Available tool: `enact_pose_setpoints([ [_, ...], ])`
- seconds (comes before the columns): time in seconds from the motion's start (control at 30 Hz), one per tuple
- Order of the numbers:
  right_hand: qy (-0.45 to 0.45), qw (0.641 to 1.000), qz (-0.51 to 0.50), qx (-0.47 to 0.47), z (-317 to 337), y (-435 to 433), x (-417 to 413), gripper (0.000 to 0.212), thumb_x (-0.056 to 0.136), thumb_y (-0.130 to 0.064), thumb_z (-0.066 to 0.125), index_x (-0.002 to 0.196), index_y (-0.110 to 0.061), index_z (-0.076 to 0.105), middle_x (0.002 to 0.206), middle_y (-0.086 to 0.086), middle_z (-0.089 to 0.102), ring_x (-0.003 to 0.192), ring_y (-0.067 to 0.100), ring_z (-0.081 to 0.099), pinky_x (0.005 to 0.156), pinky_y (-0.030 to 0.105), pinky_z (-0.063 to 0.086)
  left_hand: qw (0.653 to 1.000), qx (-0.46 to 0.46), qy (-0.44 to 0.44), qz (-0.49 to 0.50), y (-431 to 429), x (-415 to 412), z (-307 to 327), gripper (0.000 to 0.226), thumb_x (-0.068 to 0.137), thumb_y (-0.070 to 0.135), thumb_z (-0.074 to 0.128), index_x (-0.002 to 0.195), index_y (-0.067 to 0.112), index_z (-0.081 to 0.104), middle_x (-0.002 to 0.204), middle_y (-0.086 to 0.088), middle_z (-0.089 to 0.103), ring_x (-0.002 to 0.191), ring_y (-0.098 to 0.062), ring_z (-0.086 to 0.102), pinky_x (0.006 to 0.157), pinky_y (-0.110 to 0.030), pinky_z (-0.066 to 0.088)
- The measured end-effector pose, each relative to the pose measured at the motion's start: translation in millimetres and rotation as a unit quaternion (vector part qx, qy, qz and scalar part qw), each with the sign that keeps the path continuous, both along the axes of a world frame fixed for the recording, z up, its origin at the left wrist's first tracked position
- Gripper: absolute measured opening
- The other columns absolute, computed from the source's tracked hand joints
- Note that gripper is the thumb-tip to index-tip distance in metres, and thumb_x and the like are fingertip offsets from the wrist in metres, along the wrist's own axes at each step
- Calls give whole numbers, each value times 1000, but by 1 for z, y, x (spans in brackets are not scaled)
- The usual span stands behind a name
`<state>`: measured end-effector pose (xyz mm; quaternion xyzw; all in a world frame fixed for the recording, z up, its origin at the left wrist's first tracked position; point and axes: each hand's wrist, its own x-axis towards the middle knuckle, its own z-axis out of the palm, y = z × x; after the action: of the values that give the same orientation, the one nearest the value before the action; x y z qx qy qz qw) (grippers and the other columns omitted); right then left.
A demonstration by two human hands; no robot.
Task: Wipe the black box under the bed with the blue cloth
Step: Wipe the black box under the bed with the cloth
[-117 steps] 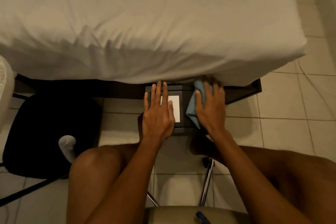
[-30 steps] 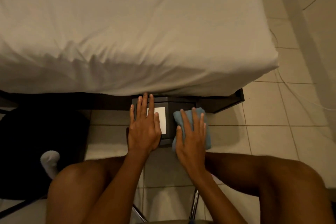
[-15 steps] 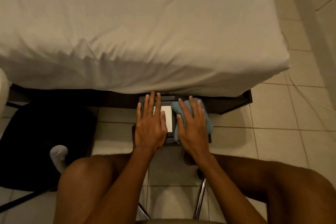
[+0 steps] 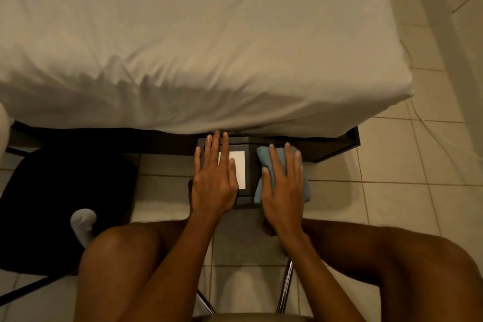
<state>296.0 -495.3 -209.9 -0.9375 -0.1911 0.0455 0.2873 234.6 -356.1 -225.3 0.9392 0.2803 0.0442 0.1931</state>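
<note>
The black box (image 4: 250, 165) sits on the tiled floor, half under the bed's edge, with a white label (image 4: 239, 167) on its top. My left hand (image 4: 214, 180) lies flat on the left part of the lid, fingers spread, holding nothing. My right hand (image 4: 283, 191) presses flat on the blue cloth (image 4: 264, 157), which is bunched on the right side of the box top. The back of the box is hidden under the mattress.
The bed with its white sheet (image 4: 183, 47) fills the upper view over a dark frame (image 4: 334, 146). A black chair seat (image 4: 60, 204) with a white sock (image 4: 82, 225) on it stands at the left. My knees flank the metal chair legs (image 4: 285, 290). A thin cable (image 4: 423, 123) runs across the floor at right.
My right hand with the cloth has slid over the right side of the box top, forward and back again. My left hand has stayed flat on the lid.
</note>
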Motion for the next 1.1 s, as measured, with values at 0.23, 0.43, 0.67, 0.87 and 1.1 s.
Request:
enact_pose_setpoints([
  [0.23,-19,998,56,-15,-1,9,37,49,101,-42,36,149,-32,30,158,7,26,149,25,13,117,53,24,1000,10,2,-1,0,-1,0,59,104,35,21,158,20,2,166,-2,0,153,-15,-3,125,-39,-2],
  [0.43,7,993,118,4,1,-10,-17,52,101,-38,36,151,-30,28,163,2,13,151,18,0,122,37,1,1000,2,9,4,-1,-1,1,59,104,35,20,158,20,1,167,-2,0,153,-15,-3,125,-41,3],
  [0.67,18,1000,-15,0,1,-7,43,51,101,-42,37,150,-30,30,160,5,21,149,24,14,120,47,21,1000,0,14,0,-1,-1,5,60,103,37,18,157,21,-3,166,-2,-3,153,-15,-6,125,-42,1],
  [0.87,-11,992,123,-19,4,-6,15,51,100,-39,37,150,-34,29,161,2,18,151,18,4,123,35,1,1000,-8,9,1,0,1,4,60,103,37,19,157,22,-2,166,-1,-2,153,-14,-5,124,-39,-4],
  [1.1,7,999,43,0,1,-22,-22,51,100,-39,37,150,-32,29,162,0,15,151,13,-2,121,35,8,1000,0,9,3,-1,0,2,61,104,35,22,157,21,-3,166,-2,-4,153,-15,-5,124,-39,-4],
])
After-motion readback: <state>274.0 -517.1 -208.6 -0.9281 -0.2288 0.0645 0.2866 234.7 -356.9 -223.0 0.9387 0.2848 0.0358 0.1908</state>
